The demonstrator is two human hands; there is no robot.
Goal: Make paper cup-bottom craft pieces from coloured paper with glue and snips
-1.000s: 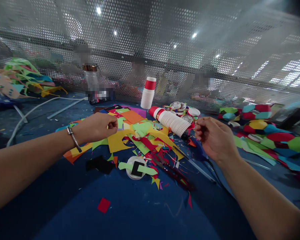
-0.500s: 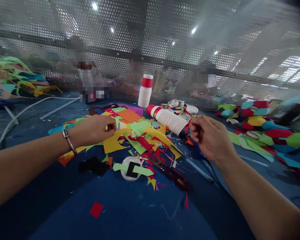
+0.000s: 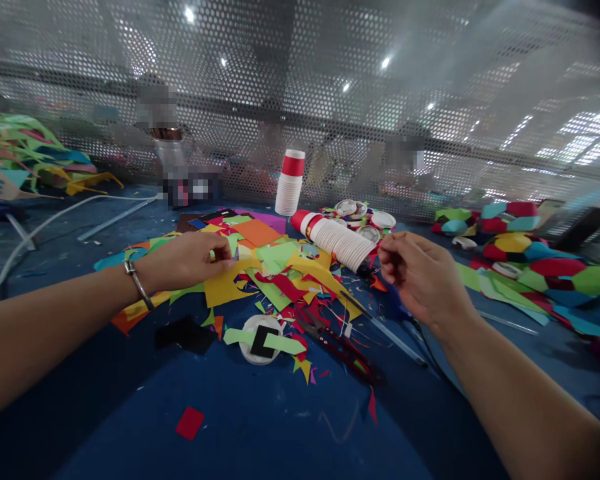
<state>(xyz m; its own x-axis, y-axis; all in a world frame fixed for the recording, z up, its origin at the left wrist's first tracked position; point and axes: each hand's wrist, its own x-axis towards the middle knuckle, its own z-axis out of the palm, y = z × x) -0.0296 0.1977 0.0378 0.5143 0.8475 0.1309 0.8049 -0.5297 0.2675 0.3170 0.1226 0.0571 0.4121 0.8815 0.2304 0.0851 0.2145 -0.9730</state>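
Above the left part of a heap of coloured paper scraps [image 3: 270,257], my left hand [image 3: 195,257] has its fingers curled in against the thumb. Whether it pinches anything small I cannot make out. My right hand [image 3: 420,277] is closed too, thumb against the fingertips, beside the open end of a lying stack of paper cups [image 3: 337,240]. Anything in that pinch is hidden or too small to see. Between the hands, closer to me, a white round lid [image 3: 250,353] carries a black paper piece [image 3: 263,342] and light green strips [image 3: 286,343]. Dark-handled scissors [image 3: 340,347] lie right of it.
An upright stack of paper cups [image 3: 289,183] stands at the back before a perforated metal screen [image 3: 330,100]. A glue gun's clear stick and cable lie near my right wrist. Coloured paper shapes [image 3: 555,273] are at the right. A red paper square [image 3: 190,423] lies in front.
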